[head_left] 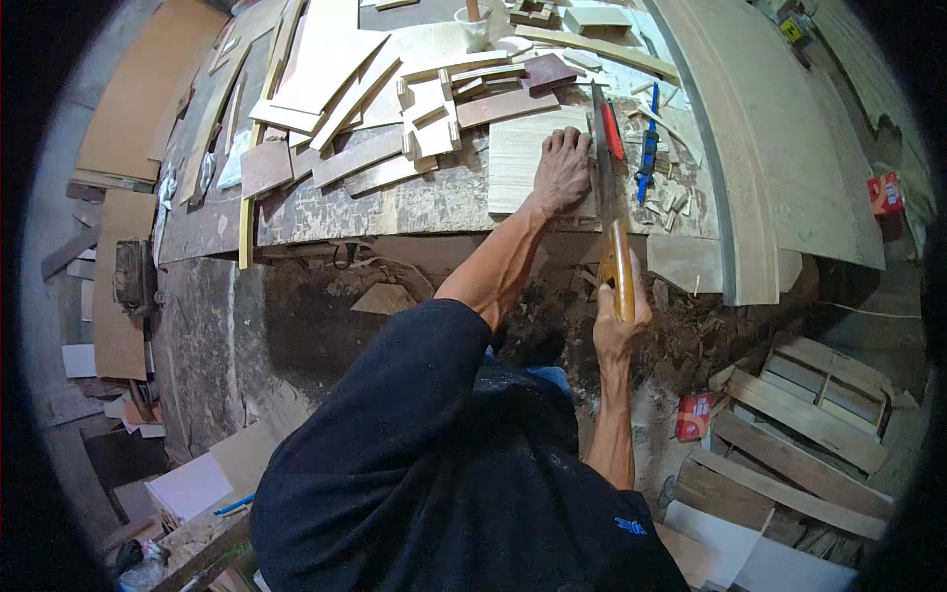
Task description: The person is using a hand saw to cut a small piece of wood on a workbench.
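My left hand (563, 168) presses on a pale square board (518, 183) at the workbench's front edge, its fingers apart and bent over the top. My right hand (623, 306) grips the wooden handle of a hand saw (603, 187), whose long blade runs forward along the board's right side. Just right of the blade lie a red-and-black tool (611, 128) and a blue-and-black tool (648, 148), with small wood scraps (676, 207) beside them.
Cut wood pieces (350, 158) cover the bench's left and middle. A cup (476, 34) stands at the back. A long curved panel (760, 168) lies at right. Wooden offcuts (789, 414), a red carton (693, 416) and sheets (192, 488) lie on the floor below.
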The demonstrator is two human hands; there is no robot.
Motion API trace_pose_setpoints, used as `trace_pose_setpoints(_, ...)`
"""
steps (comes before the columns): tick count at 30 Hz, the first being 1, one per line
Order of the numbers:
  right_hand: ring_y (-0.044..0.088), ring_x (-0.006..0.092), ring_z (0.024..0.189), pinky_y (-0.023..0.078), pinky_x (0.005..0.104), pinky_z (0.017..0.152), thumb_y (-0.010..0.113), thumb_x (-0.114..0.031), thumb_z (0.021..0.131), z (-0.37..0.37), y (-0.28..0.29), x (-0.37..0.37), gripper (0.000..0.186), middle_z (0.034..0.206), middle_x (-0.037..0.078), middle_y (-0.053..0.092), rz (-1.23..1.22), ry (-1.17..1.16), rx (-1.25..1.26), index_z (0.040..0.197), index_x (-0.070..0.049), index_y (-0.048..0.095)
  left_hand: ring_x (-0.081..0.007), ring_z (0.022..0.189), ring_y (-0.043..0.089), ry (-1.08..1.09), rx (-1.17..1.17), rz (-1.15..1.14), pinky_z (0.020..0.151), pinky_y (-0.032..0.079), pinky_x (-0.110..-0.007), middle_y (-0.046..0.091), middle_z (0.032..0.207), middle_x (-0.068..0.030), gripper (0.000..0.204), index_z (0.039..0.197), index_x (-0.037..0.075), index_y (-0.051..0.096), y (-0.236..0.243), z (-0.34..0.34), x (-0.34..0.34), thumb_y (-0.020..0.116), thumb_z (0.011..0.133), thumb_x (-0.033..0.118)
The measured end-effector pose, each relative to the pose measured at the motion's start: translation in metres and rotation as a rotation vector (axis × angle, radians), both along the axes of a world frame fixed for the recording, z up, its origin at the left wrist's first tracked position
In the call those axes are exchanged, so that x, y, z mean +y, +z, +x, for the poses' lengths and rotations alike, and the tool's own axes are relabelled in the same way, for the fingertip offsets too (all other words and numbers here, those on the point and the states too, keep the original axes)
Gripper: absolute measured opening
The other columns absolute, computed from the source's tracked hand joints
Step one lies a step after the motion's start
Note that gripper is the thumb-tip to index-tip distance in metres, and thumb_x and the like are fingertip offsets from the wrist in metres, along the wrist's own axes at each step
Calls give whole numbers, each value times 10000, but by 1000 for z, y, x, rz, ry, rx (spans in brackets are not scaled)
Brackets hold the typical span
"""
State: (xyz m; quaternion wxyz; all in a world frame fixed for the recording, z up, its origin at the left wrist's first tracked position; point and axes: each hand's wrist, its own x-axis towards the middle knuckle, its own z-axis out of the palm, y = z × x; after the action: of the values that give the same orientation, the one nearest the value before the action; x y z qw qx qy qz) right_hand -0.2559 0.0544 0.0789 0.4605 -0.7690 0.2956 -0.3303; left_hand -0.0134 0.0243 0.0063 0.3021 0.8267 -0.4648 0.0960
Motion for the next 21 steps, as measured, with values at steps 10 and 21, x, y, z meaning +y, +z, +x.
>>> trace_pose_setpoints(10, 633, 289, 1067, 516, 346, 868, 540, 18, 828, -61, 24, 37, 534, 1233, 209, 597, -25, -36, 135, 1357, -29, 482, -347, 1091, 419, 0, 2, 3, 929, 348, -471, 428, 1137, -156, 526, 1217, 86, 431, -3, 6, 3, 574, 712, 89)
trace_pose_setpoints(21, 632, 302, 1067, 512, 352, 872, 535, 35, 814, 4, 4, -9, 533, 1210, 199, 613, -70, -27, 59, 1343, -28, 495, -334, 1077, 421, -33, -33, 30, 906, 333, -461, 437, 1121, -145, 538, 1194, 79, 447, 1, 3, -2, 588, 676, 105)
